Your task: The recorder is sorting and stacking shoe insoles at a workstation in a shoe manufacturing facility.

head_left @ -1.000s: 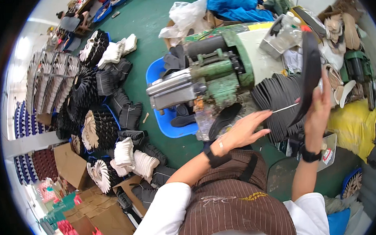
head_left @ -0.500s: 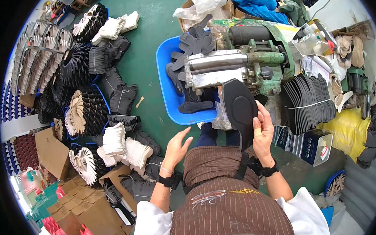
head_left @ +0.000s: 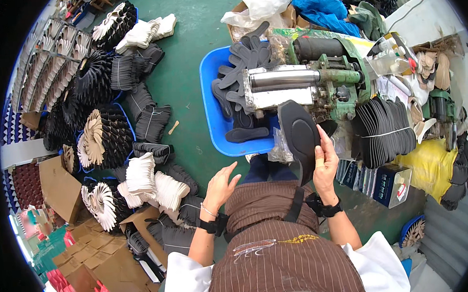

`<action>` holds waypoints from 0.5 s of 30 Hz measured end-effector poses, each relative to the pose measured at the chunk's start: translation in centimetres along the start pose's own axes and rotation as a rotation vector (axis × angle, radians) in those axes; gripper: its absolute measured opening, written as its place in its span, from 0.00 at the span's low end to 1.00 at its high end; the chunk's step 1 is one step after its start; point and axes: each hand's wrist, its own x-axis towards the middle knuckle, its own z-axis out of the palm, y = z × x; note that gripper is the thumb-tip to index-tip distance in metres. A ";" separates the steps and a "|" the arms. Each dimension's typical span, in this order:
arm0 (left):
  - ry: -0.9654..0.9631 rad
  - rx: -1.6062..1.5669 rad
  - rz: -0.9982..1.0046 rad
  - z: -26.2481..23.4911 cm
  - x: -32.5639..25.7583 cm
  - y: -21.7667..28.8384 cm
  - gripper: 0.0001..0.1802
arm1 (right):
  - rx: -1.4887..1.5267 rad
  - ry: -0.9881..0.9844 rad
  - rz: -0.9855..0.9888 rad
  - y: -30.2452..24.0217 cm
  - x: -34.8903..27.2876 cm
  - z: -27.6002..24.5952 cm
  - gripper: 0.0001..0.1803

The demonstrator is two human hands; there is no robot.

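A black shoe insole stands upright in front of me, its wide end up and an oval outline on its face. My right hand grips it along the right edge, thumb against the face, with something tan wrapped on one finger. My left hand hovers over the left side of my lap, fingers apart and holding nothing. Just beyond the insole is a green machine with shiny metal rollers. Left of the machine, a blue bin holds a heap of loose dark insoles.
A tied bundle of dark insoles lies to the right of the machine, near a yellow bag and a dark blue box. Bundled black and white pieces cover the floor at left, beside open cardboard.
The machine and the bin sit slightly farther right in the view. The insole leans a little more to the left at its top. Both hands keep nearly the same pose.
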 end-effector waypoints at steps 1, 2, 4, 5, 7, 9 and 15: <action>-0.001 0.000 0.003 0.0 0.0 -0.1 0.23 | -0.040 -0.008 -0.014 0.1 0.1 -0.1 0.21; -0.025 0.010 -0.005 -0.1 -0.1 -0.2 0.24 | -0.081 -0.017 -0.027 0.3 0.2 -0.2 0.21; -0.050 0.020 -0.009 -0.2 -0.2 -0.5 0.24 | -0.048 0.009 -0.004 1.1 -0.2 0.0 0.19; -0.033 0.052 0.005 -0.3 -0.1 -0.7 0.25 | -0.013 0.032 0.021 1.8 -0.5 0.1 0.17; -0.017 0.086 0.022 -0.4 0.0 -1.0 0.25 | 0.080 0.041 0.142 4.1 -1.2 0.3 0.12; 0.000 0.092 0.039 -0.5 0.3 -1.3 0.25 | 0.098 -0.005 0.166 6.0 -1.1 0.7 0.11; -0.063 0.125 0.017 -0.9 1.5 0.2 0.25 | -0.124 0.077 0.004 8.5 6.0 3.2 0.08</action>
